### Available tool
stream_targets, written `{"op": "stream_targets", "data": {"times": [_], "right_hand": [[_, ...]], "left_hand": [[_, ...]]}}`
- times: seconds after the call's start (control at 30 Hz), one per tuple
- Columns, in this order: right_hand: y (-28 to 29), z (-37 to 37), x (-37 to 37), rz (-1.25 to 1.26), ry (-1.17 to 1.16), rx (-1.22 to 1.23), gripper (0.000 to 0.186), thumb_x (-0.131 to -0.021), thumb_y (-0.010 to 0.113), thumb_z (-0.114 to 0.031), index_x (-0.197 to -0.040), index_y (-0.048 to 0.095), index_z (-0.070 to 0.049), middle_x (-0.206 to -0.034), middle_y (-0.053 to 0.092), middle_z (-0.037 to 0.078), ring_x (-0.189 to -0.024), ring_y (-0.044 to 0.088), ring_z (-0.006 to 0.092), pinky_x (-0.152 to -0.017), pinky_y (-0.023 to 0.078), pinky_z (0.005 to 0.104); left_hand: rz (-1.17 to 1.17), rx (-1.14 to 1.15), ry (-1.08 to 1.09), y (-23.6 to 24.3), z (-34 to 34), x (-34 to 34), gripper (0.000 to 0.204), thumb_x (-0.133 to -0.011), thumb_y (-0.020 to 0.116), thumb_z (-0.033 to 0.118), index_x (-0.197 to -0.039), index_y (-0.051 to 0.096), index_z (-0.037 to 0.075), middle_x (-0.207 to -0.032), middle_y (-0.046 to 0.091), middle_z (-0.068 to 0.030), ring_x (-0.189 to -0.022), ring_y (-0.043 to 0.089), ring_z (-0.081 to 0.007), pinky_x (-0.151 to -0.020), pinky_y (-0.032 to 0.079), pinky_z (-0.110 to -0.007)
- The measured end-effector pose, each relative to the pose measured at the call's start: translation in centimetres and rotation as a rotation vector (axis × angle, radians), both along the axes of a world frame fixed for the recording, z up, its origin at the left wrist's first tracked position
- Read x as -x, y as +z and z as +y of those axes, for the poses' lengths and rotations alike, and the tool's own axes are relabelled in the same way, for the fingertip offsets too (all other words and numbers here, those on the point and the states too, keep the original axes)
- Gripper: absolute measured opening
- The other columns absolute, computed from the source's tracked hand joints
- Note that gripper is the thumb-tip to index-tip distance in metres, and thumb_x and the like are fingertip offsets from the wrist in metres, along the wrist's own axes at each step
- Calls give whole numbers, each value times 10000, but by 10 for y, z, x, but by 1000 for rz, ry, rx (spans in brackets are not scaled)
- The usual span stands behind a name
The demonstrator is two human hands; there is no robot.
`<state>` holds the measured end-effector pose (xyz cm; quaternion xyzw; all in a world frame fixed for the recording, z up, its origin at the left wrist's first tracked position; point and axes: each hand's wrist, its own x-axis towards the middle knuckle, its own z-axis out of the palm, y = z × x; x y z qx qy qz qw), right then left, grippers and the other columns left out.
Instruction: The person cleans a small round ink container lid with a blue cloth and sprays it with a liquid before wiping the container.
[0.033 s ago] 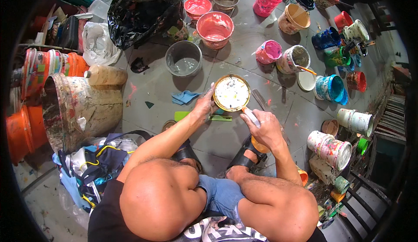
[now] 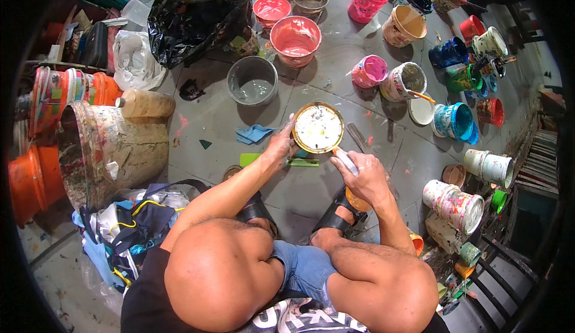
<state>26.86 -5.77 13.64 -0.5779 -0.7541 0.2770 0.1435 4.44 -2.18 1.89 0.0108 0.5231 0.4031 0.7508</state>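
L hand [image 2: 280,147] is closed on the left edge of a gold-rimmed round tin [image 2: 308,150], located at ctr of frame w/ white, dark-specked inner face visible. R hand [image 2: 368,178], right of ctr, grips a white-handled tool [image 2: 346,162], orange end at the tin's lower-right rim; contact unclear. Blue cloth [image 2: 253,134] lies near L hand; grey tub [image 2: 251,96] stands upper ctr.

Between the earlier picture and now, hardly any change shows. At most, the disc [image 2: 318,127] between the left hand [image 2: 281,146] and the right hand [image 2: 365,177] sits a trace further left, a shift too slight to be sure of; I can make out no other difference.
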Motion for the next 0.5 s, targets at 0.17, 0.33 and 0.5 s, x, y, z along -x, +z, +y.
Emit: {"op": "stream_targets", "data": {"times": [0.17,0.33,0.5], "right_hand": [[4,8,-8,-42,-139,121,315,-954,725,-346,-876,693,-44,-760,659,219,-716,631,432,-658,485,509],[-3,4,-11,-33,-79,27,292,-949,728,-318,-881,700,-35,-804,669,204,-746,626,420,-685,488,493],[-12,-1,-21,-91,37,8,277,-932,742,-290,-952,723,-14,-766,651,181,-730,617,384,-696,500,463]], "left_hand": [[75,12,-81,-13,-2,8,686,-1003,595,594,-1437,537,66,-1312,680,-89,-1174,675,-212,-1044,529,-424],[147,35,-125,-15,-6,14,722,-987,582,646,-1441,547,86,-1312,681,-76,-1183,665,-190,-1060,505,-414],[92,13,-101,-4,-1,6,697,-996,597,610,-1424,561,61,-1318,680,-76,-1199,659,-200,-1066,511,-423]]}}
